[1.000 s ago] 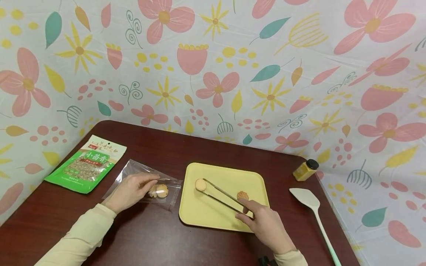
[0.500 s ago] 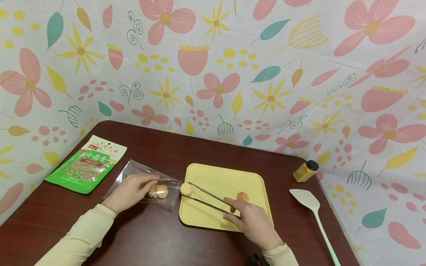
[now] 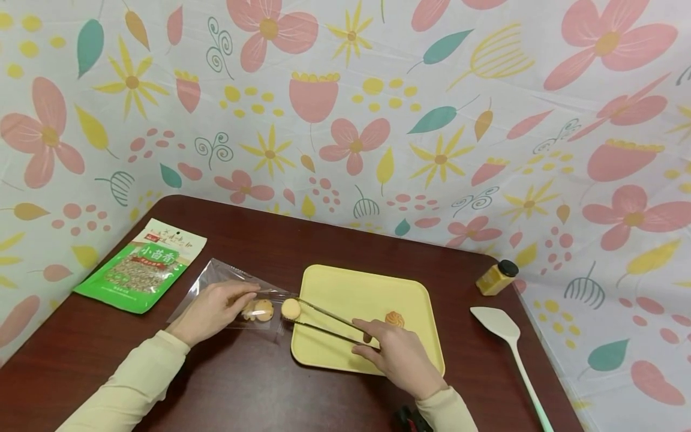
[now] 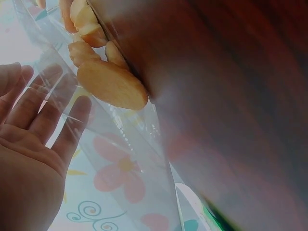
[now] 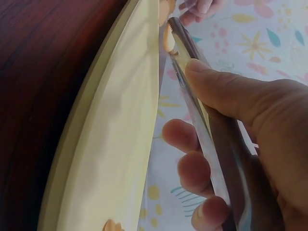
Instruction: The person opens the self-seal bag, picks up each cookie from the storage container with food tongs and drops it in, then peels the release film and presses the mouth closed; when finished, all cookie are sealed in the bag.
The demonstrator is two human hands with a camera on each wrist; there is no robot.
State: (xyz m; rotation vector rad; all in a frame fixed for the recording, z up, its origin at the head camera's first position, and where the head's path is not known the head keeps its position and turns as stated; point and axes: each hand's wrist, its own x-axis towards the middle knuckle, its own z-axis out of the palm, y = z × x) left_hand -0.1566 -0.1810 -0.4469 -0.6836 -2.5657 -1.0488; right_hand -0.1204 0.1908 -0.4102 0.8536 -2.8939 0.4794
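Note:
My left hand (image 3: 213,309) pinches the upper layer of a clear plastic bag (image 3: 207,276) lying on the table. Inside the bag are several cookies (image 3: 261,310); in the left wrist view, a large cookie (image 4: 111,85) shows through the plastic near the fingers. My right hand (image 3: 402,354) grips metal tongs (image 3: 330,314), with the thumb on one arm and fingers on the other. Between the tong tips is a round pale cookie (image 3: 291,308), at the bag's mouth and just past the left rim of the yellow tray (image 3: 367,288).
A swirled cookie (image 3: 394,318) lies on the tray's right side. The green and white seasoning packet (image 3: 143,267) is at the far left. To the right stand a small black-capped yellow jar (image 3: 496,277) and a white spatula (image 3: 499,323). A floral cloth (image 3: 345,132) hangs behind the table.
My right hand has carried the cookie in the tongs leftward, from over the tray to the bag's mouth. My left hand stays in place on the bag.

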